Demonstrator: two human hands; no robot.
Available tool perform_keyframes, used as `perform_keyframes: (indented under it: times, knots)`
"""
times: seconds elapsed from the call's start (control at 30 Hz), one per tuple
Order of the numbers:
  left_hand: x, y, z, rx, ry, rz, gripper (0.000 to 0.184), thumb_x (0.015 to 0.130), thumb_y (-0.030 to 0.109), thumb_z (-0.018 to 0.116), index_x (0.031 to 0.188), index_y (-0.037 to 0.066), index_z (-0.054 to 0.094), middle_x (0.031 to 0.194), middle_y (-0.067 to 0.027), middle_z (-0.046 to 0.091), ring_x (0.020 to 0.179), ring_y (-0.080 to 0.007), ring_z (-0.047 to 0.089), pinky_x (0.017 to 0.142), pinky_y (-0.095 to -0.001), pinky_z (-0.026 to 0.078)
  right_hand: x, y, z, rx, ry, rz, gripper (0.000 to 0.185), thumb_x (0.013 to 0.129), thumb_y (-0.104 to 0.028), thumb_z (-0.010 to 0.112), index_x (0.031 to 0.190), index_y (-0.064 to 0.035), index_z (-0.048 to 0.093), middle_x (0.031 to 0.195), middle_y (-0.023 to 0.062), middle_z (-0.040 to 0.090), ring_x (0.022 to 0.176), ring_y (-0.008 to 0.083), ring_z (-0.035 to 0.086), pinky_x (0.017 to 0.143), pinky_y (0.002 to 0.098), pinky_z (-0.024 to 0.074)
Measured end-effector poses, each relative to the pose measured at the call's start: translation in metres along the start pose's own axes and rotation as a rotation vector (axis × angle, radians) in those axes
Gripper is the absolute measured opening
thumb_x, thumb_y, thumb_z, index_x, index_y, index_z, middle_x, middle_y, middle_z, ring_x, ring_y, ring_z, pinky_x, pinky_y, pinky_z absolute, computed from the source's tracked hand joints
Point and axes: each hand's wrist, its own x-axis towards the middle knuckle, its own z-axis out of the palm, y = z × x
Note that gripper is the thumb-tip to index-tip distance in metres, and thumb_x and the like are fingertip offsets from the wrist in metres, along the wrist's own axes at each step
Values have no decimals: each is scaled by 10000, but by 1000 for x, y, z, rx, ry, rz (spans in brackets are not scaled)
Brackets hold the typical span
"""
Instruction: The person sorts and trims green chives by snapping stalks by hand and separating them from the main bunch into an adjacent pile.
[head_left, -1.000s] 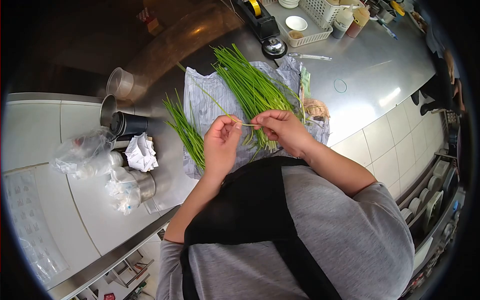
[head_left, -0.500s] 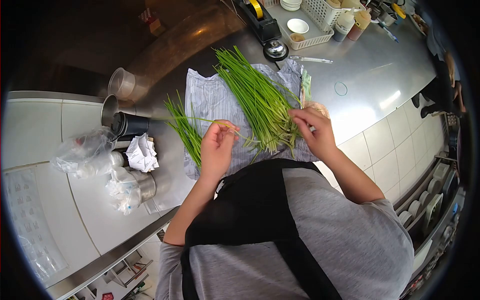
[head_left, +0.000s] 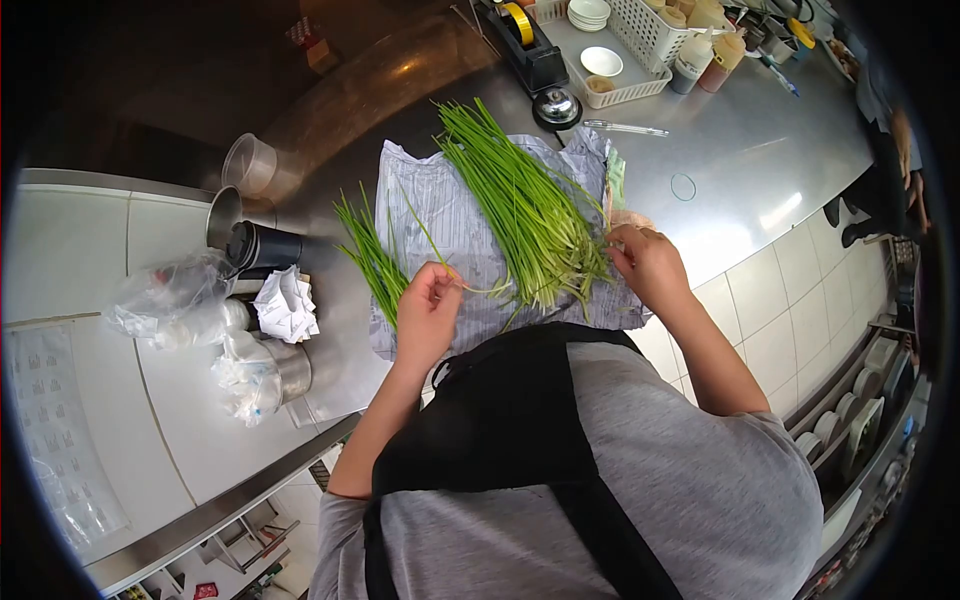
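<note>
Pinched in my left hand (head_left: 431, 305) is a single green stalk (head_left: 425, 230), its pale end pointing right. My right hand (head_left: 645, 262) is at the right edge of the large bunch of green stalks (head_left: 510, 190), by the root ends, fingers curled together; whatever lies between its fingertips is too small to make out. A smaller bunch (head_left: 370, 255) lies to the left, partly behind my left hand. Both bunches rest on a crumpled printed sheet (head_left: 400, 180). A brownish scrap pile (head_left: 630, 218) is just beyond my right hand.
Across the steel counter (head_left: 740, 150) are a tape dispenser (head_left: 530, 50), a bell (head_left: 556, 108), a pen (head_left: 626, 128), a rubber band (head_left: 683, 187) and a white basket (head_left: 630, 90). At left stand a black cup (head_left: 265, 246) and plastic bags (head_left: 170, 300). Another person (head_left: 890, 150) is at far right.
My right hand has left the stalk and moved right to the bunch's far edge. My left hand still holds the stalk, now lower and angled more upright.
</note>
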Motion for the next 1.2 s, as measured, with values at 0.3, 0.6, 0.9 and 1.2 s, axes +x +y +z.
perform_keyframes:
  times: [0.3, 0.6, 0.9, 1.2]
  knots:
    - [-9, 20, -8, 794, -148, 38, 87, 765, 98, 586, 790, 44, 523, 709, -87, 576, 614, -219, 566, 569, -348, 447, 16, -11, -1, 127, 224, -237, 189, 716, -46, 665, 877, -69, 569, 815, 83, 595, 756, 291, 587, 661, 400, 459]
    - [-7, 36, 11, 1106, -173, 255, 116, 724, 124, 598, 762, 51, 517, 712, -112, 572, 662, -320, 583, 587, -422, 456, 20, -39, 25, 10, 136, -464, 263, 744, -67, 673, 1000, -124, 648, 811, 38, 606, 731, 235, 601, 660, 367, 437]
    - [-10, 31, 3, 1006, -199, 229, 109, 724, 106, 612, 748, 49, 522, 710, -102, 585, 634, -304, 584, 572, -399, 456, 17, -31, 28, 1249, -91, 159, 159, 796, 20, 599, 933, -42, 651, 766, 39, 577, 688, 92, 556, 646, 220, 431]
    - [-9, -23, -83, 757, 110, -176, 166, 771, 176, 644, 819, 26, 593, 711, -110, 648, 636, -270, 637, 600, -359, 491, 20, 5, -5, 143, -97, -12, 118, 758, -28, 637, 875, -39, 646, 817, 101, 603, 703, 238, 603, 651, 324, 484]
